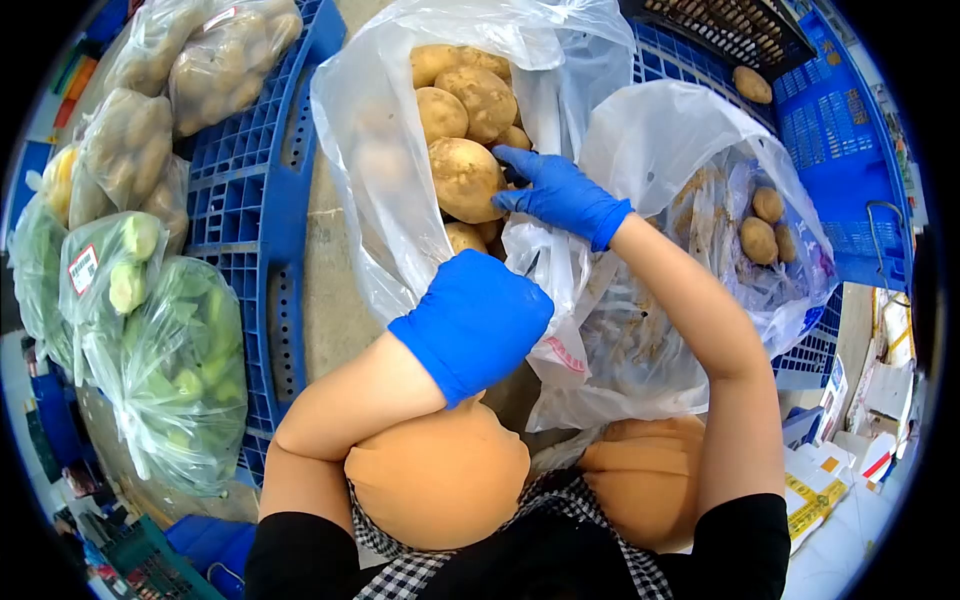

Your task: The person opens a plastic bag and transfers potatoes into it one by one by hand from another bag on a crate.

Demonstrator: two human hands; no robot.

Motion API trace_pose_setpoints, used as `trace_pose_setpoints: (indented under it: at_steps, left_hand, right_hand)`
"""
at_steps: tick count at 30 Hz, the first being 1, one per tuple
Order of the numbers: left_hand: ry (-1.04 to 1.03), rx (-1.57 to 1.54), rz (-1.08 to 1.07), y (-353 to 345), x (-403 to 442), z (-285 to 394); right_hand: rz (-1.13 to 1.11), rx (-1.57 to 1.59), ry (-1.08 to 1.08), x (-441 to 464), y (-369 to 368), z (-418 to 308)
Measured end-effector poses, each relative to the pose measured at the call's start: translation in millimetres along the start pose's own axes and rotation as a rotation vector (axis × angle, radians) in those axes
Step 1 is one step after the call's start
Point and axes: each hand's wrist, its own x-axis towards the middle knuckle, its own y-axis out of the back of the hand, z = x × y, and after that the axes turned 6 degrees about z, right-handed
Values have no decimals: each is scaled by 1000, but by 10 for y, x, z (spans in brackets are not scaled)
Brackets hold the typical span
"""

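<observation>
In a blue glove, my left hand [478, 318] is closed at the near rim of a clear plastic bag [365, 170]; the fingertips are hidden beneath it. Several potatoes [478, 104] fill that bag. My right hand [565, 193], also gloved in blue, reaches into the bag's mouth from the right with thumb and forefinger apart. Its fingertips touch the right side of a large potato [465, 180]. Beneath my right forearm lies a second open clear bag [645, 350], with a few small potatoes [760, 240] at its far right side.
Bagged potatoes [125, 150] and bagged green vegetables [185, 375] lie on a blue plastic pallet [228, 205] at left. A black crate [735, 35], a loose potato [752, 85] and a blue crate [835, 150] are at upper right. Cardboard boxes [815, 490] stand at lower right.
</observation>
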Motion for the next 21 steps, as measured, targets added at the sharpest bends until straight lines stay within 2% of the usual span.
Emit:
trace_pose_setpoints:
  at_steps: [3,4,6,7,9,11,12,13,14,15,16,17,18,19,21]
  left_hand:
    - [15,-13,-9,36,-1,-8]
    - [27,-21,-19,44,-8,-6]
    - [37,-30,-33,76,-8,7]
    - [32,-27,-38,119,4,12]
    - [41,-53,-63,197,23,8]
    - [17,-130,-106,225,59,-10]
    - [28,-123,-119,228,92,-6]
    - [42,-113,-133,227,111,1]
    - [41,-97,-129,217,132,10]
    - [54,-73,-125,212,143,10]
    - [77,-60,-126,216,157,11]
    - [66,-61,-112,193,161,18]
    - [67,-58,-99,177,162,10]
    - [73,-54,-86,166,161,-5]
    - [66,-28,-108,154,175,7]
  right_hand:
    - [4,14,142,-81,132,-26]
    - [114,88,259,-128,154,23]
    - [227,242,338,-336,408,-94]
    - [197,226,320,-510,641,-187]
    - [-88,255,145,-839,1191,-106]
    - [-206,640,2,-1230,1582,214]
    - [-205,551,-85,-1430,1768,323]
    - [-213,319,-150,-1599,1935,597]
    - [-87,-3,-308,-1825,2035,898]
    - [-23,-456,-540,-1974,2143,1135]
    - [193,-562,-512,-2252,2273,1707]
    - [334,-804,-656,-2233,2374,1578]
    - [369,-774,-868,-2329,2630,2220]
    - [706,-586,-636,-2489,2818,2487]
    - [840,-556,-489,-2490,2855,2393]
